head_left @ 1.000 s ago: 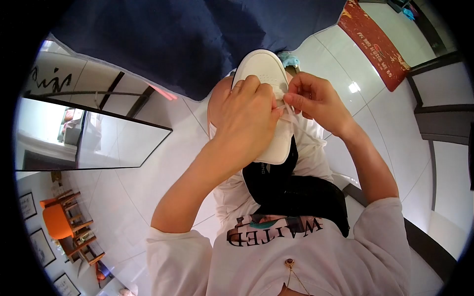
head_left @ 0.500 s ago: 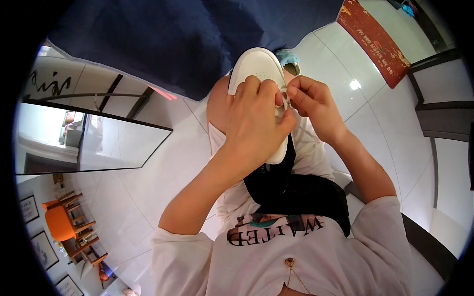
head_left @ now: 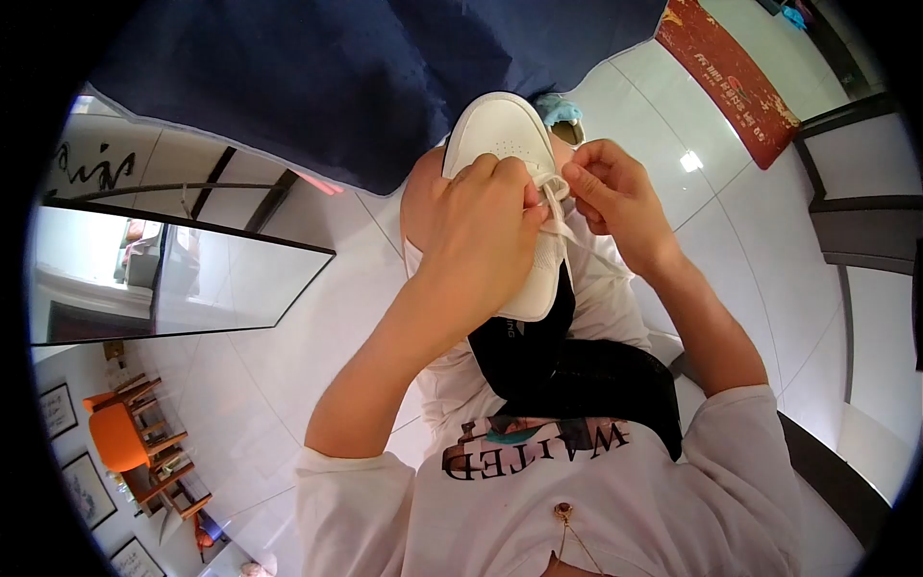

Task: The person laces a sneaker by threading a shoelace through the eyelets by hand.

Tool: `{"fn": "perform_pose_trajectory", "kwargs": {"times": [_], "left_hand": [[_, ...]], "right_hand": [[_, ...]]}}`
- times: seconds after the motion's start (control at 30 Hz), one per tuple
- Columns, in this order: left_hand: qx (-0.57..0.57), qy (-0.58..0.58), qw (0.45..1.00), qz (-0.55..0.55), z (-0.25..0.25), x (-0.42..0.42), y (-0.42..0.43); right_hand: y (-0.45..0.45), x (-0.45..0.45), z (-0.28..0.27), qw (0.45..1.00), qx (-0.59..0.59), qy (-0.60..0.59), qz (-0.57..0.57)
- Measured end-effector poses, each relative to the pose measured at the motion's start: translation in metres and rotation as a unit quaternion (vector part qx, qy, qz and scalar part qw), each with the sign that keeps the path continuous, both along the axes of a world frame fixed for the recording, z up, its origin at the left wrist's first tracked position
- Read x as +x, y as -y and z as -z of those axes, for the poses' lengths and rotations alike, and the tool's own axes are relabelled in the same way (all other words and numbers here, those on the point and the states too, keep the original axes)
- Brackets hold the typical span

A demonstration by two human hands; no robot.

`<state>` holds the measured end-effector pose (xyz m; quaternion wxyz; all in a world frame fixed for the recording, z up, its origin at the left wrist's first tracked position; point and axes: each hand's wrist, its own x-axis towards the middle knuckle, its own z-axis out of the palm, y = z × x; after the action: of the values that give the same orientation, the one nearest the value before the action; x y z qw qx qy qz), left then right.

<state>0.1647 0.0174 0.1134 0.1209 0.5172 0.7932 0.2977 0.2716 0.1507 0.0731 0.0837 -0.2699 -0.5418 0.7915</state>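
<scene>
A white sneaker (head_left: pixel 497 130) lies in front of me with its toe pointing away, over my lap and light trousers. My left hand (head_left: pixel 486 226) is closed over the sneaker's middle, thumb and fingers pinching the white shoelace (head_left: pixel 555 229) near the eyelets. On the right side my right hand (head_left: pixel 615 197) is closed in a pinch at a small loop of that lace. A loose lace length trails toward my right wrist. Black fabric with pale lettering (head_left: pixel 514 351) sits just below the heel. My left hand hides much of the laced part.
A dark blue cloth (head_left: pixel 288 87) hangs ahead. A light blue and pale shoe (head_left: pixel 562 117) rests on the tiled floor (head_left: pixel 260 356) beyond the sneaker. To the left are a mirror-like panel (head_left: pixel 231 274) and an orange chair (head_left: pixel 117 435). A red mat (head_left: pixel 726 82) lies at upper right.
My left hand has shifted slightly, its thumb tucking in beside the fingers. My right hand has moved a little outward, and the lace loop and trailing end now show between the hands.
</scene>
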Motion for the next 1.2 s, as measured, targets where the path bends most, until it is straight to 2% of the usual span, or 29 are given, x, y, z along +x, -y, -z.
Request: {"fn": "perform_pose_trajectory", "kwargs": {"times": [0.07, 0.1, 0.17, 0.33, 0.4, 0.53, 0.6, 0.73, 0.83, 0.9, 0.93, 1.0, 1.1, 1.13, 1.2], "left_hand": [[-0.015, -0.007, 1.0, -0.005, -0.005, 0.0, -0.002], [-0.03, -0.014, 0.999, -0.009, -0.007, 0.0, -0.003], [-0.051, -0.014, 0.999, -0.012, -0.01, -0.001, -0.003], [-0.066, 0.006, 0.998, -0.006, -0.013, -0.002, -0.002], [-0.014, -0.033, 0.999, 0.003, -0.008, -0.001, 0.0], [-0.045, -0.012, 0.999, 0.012, -0.023, -0.008, 0.024], [-0.06, 0.076, 0.995, -0.018, -0.027, -0.009, 0.033], [-0.07, 0.11, 0.991, -0.041, -0.023, -0.009, 0.038], [-0.085, 0.118, 0.989, -0.018, -0.027, -0.013, 0.042], [-0.164, 0.191, 0.968, -0.006, -0.035, -0.02, 0.048], [-0.163, 0.191, 0.968, -0.009, -0.033, -0.024, 0.052], [-0.009, 0.179, 0.982, 0.063, -0.025, -0.032, 0.063], [0.033, 0.18, 0.983, 0.033, -0.021, -0.041, 0.075], [0.005, 0.154, 0.987, 0.04, -0.024, -0.043, 0.078], [-0.025, 0.18, 0.983, 0.041, -0.027, -0.042, 0.078]], "right_hand": [[0.008, 0.001, 0.004, 0.965, 0.231, -0.031, 0.119], [0.011, 0.003, 0.001, 0.965, 0.231, -0.031, 0.118], [0.018, 0.011, -0.011, 0.942, 0.336, 0.003, -0.02], [0.021, 0.01, -0.014, 0.947, 0.317, 0.037, -0.029], [0.025, 0.009, -0.017, 0.942, 0.335, 0.034, -0.006], [0.026, 0.01, -0.015, 0.929, 0.367, 0.053, 0.009], [0.029, 0.011, -0.018, 0.929, 0.368, 0.041, -0.001], [0.03, 0.008, -0.015, 0.922, 0.385, 0.036, 0.003], [0.029, 0.01, -0.017, 0.919, 0.393, 0.037, 0.0], [0.027, 0.01, -0.017, 0.925, 0.378, 0.047, -0.006], [0.026, 0.01, -0.016, 0.924, 0.378, 0.046, -0.009], [0.026, 0.011, -0.015, 0.915, 0.398, 0.051, -0.023], [0.027, 0.009, -0.017, 0.918, 0.396, 0.02, 0.008], [0.027, 0.007, -0.017, 0.918, 0.396, 0.02, 0.008], [0.024, 0.002, -0.015, 0.923, 0.384, -0.029, 0.019]]}}
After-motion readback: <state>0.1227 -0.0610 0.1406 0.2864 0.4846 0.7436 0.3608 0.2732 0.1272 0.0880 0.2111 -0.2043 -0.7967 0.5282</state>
